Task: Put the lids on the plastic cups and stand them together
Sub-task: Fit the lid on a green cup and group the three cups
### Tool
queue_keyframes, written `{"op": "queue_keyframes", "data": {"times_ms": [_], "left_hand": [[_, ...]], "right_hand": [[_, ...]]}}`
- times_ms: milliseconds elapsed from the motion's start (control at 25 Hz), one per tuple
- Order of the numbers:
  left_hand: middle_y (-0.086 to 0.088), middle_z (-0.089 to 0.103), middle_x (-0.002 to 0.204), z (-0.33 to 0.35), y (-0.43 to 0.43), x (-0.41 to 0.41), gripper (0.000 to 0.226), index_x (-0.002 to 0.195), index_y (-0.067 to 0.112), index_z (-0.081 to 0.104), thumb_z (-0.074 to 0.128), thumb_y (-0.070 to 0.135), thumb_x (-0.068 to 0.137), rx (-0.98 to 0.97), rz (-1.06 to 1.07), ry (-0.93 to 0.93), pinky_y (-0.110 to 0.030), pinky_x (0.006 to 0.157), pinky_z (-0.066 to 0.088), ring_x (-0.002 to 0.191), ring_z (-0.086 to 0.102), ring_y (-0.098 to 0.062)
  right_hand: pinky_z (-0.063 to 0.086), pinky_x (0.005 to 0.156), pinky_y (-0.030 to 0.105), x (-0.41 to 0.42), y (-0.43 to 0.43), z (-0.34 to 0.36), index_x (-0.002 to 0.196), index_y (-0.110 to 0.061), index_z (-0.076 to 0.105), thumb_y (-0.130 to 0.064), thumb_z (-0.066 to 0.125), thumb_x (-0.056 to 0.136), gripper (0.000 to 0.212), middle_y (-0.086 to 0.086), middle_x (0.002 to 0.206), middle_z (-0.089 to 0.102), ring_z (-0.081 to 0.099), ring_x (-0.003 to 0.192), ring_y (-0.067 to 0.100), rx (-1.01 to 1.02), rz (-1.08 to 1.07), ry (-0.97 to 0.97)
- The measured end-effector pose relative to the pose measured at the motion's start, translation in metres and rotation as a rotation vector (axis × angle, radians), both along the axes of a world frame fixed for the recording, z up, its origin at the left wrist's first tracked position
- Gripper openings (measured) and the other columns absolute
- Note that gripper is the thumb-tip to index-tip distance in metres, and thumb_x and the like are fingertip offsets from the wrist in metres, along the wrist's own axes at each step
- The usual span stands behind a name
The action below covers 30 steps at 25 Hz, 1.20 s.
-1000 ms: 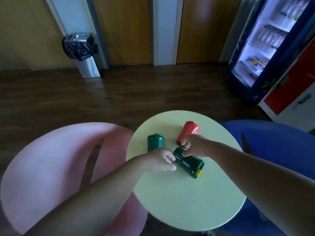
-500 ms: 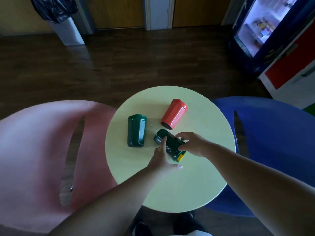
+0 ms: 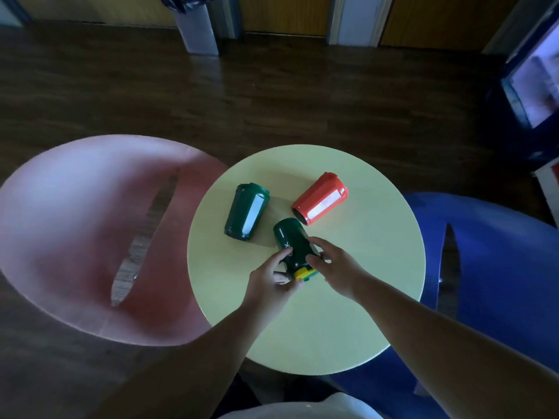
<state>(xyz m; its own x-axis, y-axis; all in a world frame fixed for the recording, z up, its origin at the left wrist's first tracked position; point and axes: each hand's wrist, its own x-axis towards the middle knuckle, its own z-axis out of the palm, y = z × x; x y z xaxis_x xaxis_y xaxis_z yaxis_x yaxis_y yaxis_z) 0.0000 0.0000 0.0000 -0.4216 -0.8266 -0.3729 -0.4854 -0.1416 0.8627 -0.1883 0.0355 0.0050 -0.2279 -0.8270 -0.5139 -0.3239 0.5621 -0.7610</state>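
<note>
Three plastic cups lie on their sides on a round pale green table (image 3: 363,297). A dark green cup (image 3: 246,216) rests at the left with a pale strip of reflected light along it. A red cup (image 3: 320,202) lies at the right. Between them, nearer me, is a dark green cup with white lettering (image 3: 292,243) and a lid with a yellow tab (image 3: 304,273) at its near end. My left hand (image 3: 269,282) grips this cup's lid end from the left. My right hand (image 3: 338,267) holds it from the right.
A pink chair (image 3: 84,237) stands left of the table and a blue chair (image 3: 490,267) right of it. A bin (image 3: 196,22) stands on the dark wooden floor at the back. A lit drinks fridge (image 3: 532,83) is at the far right.
The head camera has tilted down and moved closer. Both hands have closed around the lettered green cup's lid end. The other green cup and the red cup still lie on their sides.
</note>
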Motion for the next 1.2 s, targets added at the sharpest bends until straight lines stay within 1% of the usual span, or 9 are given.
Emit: {"op": "queue_keyframes", "data": {"times_ms": [120,240,360,520,640,760,920,1080,1200], "left_hand": [[0.021,0.069,0.111,0.004,0.002,0.004,0.066,0.141,0.038,0.058,0.083,0.029,0.081,-0.027,0.053,0.023,-0.027,0.083,0.061,0.092,0.075,0.0],[0.005,0.076,0.113,0.018,-0.004,0.004,0.055,0.134,0.035,0.066,0.08,0.038,0.081,-0.009,0.111,0.032,-0.031,0.087,0.061,0.094,0.075,-0.009],[0.007,0.079,0.099,0.028,-0.012,0.005,0.036,0.116,0.033,0.075,0.079,0.044,0.082,-0.025,0.184,0.01,-0.04,0.086,0.062,0.089,0.076,-0.014],[0.015,0.078,0.097,0.039,-0.028,-0.002,0.031,0.1,0.042,0.074,0.078,0.051,0.071,-0.039,0.199,0.008,-0.048,0.09,0.061,0.092,0.076,-0.016],[0.013,0.077,0.098,0.044,-0.05,-0.011,0.025,0.1,0.038,0.07,0.082,0.032,0.079,-0.066,0.191,0.009,-0.049,0.09,0.061,0.091,0.076,-0.02],[0.009,0.077,0.089,0.047,-0.065,-0.011,0.024,0.091,0.033,0.069,0.081,0.015,0.083,0.001,0.196,0.01,-0.051,0.087,0.063,0.083,0.076,-0.024],[0.002,0.077,0.087,0.046,-0.078,-0.004,0.025,0.092,0.028,0.067,0.081,0.01,0.083,0.079,0.162,0.031,-0.051,0.082,0.064,0.077,0.076,-0.026],[0.006,0.076,0.08,0.046,-0.091,-0.001,0.024,0.093,0.024,0.068,0.082,0.01,0.08,0.109,0.078,0.022,-0.052,0.081,0.064,0.072,0.074,-0.024],[0.005,0.077,0.083,0.045,-0.102,-0.001,0.022,0.091,0.025,0.069,0.084,0.022,0.075,0.084,-0.002,-0.019,-0.051,0.081,0.064,0.077,0.076,-0.027]], "right_hand": [[0.054,0.092,0.045,-0.001,-0.002,0.006,0.142,-0.041,0.049,-0.037,0.053,0.101,0.042,0.004,0.107,0.066,0.061,0.092,0.023,-0.036,0.071,-0.005],[0.052,0.097,0.043,-0.003,-0.001,0.016,0.143,-0.039,0.05,-0.032,0.049,0.104,0.039,-0.002,0.112,0.065,0.061,0.1,0.022,-0.087,0.11,-0.007],[0.055,0.085,0.037,-0.003,-0.002,0.029,0.142,-0.041,0.049,-0.02,0.047,0.103,0.045,0.0,0.12,0.063,0.063,0.098,0.021,-0.132,0.19,0.068],[0.062,0.068,0.042,-0.005,-0.018,0.037,0.139,-0.042,0.052,-0.013,0.048,0.099,0.05,0.005,0.119,0.059,0.067,0.081,0.026,-0.137,0.124,0.118],[0.063,0.068,0.045,-0.005,-0.029,0.043,0.136,-0.033,0.058,-0.006,0.053,0.097,0.048,0.005,0.108,0.065,0.065,0.065,0.022,-0.148,-0.057,0.066],[0.062,0.074,0.049,-0.001,-0.037,0.043,0.128,-0.026,0.066,-0.001,0.057,0.094,0.044,-0.001,0.09,0.069,0.067,0.059,0.02,-0.164,-0.178,0.015],[0.063,0.073,0.045,0.008,-0.04,0.042,0.123,-0.024,0.067,-0.002,0.058,0.092,0.039,-0.003,0.086,0.068,0.067,0.059,0.018,-0.14,-0.239,-0.011],[0.062,0.07,0.045,0.014,-0.044,0.045,0.117,-0.033,0.067,-0.009,0.059,0.089,0.038,-0.002,0.093,0.068,0.069,0.071,0.027,-0.108,-0.274,0.08],[0.049,0.062,0.029,0.015,-0.05,0.051,0.115,-0.038,0.066,-0.012,0.06,0.089,0.038,0.0,0.105,0.069,0.064,0.083,0.023,-0.091,-0.215,0.145]]}}
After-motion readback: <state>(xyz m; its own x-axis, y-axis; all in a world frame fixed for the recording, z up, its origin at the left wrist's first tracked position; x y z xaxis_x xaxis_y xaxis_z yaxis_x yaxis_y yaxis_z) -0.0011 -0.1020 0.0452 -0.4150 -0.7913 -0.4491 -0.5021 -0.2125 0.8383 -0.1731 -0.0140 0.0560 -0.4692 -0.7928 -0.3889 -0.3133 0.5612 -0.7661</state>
